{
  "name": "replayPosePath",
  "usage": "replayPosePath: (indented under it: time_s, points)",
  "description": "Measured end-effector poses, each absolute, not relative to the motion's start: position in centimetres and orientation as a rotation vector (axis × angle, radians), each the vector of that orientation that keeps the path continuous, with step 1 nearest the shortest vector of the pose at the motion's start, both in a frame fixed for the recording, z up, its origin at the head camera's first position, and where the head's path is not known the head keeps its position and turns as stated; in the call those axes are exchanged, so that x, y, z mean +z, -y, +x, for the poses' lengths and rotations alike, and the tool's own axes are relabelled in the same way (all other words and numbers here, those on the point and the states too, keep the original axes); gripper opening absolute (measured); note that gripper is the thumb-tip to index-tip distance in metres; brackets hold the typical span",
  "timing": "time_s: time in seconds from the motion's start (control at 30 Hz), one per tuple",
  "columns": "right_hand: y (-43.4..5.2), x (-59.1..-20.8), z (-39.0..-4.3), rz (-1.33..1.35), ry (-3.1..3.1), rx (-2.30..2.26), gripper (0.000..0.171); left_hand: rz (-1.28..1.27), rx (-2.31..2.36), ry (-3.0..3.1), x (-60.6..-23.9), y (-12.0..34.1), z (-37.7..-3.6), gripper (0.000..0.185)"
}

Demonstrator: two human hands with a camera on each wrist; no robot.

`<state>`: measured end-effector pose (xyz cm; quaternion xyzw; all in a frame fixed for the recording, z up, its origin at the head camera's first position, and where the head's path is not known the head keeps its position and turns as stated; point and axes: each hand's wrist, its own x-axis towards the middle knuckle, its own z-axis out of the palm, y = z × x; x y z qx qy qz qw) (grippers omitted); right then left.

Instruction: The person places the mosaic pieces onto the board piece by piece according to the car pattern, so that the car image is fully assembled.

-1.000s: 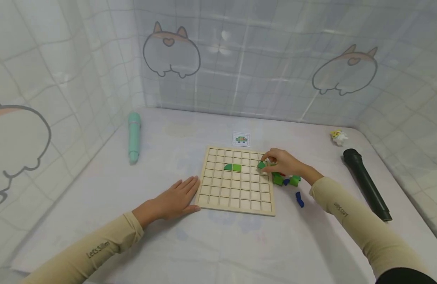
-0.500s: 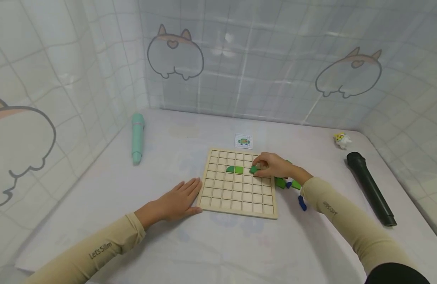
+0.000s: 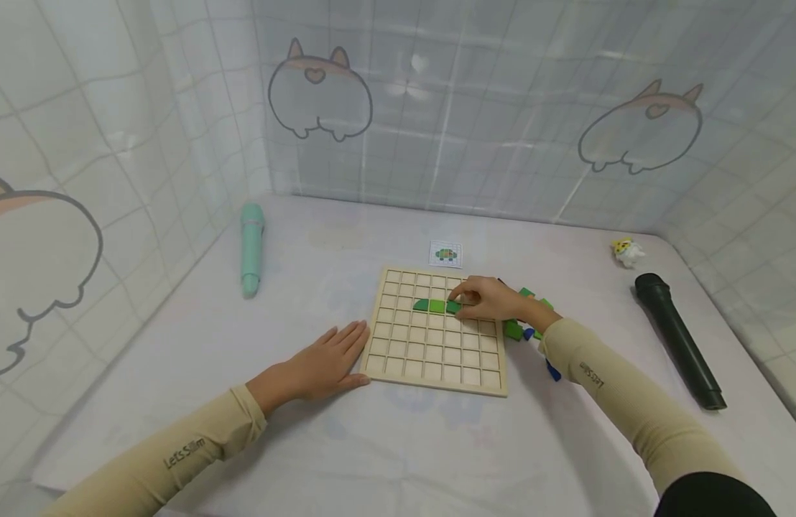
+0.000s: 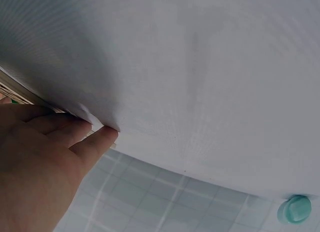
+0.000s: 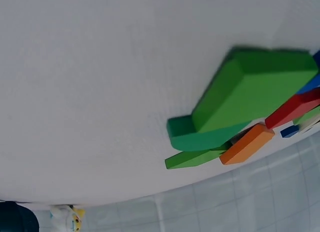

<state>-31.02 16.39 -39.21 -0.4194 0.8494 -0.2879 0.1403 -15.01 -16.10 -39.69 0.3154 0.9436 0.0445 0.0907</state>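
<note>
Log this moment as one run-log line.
left hand: flat beside grid board | right hand: fingers setting green piece on board | spare pieces: right of board

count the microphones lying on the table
2. A teal microphone lies at the far left near the wall, and a black microphone lies at the right, beyond the loose blocks beside the wooden grid board. None seems hidden.

You wear snug beige sleeves reaching to both wrists, leaving your left hand (image 3: 327, 361) and right hand (image 3: 488, 299) bare. Each forearm carries small dark lettering, and a black garment shows above your right sleeve.
</note>
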Motion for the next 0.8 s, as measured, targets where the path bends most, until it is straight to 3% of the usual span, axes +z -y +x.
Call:
replayPosePath:
  time_s: [0.8]
  points:
    - [-16.42,-39.43,-30.61,-1.186,-2.489,-0.849,0.033,0.923,0.103,-2.806,-39.51,16.03,-15.06,0.076]
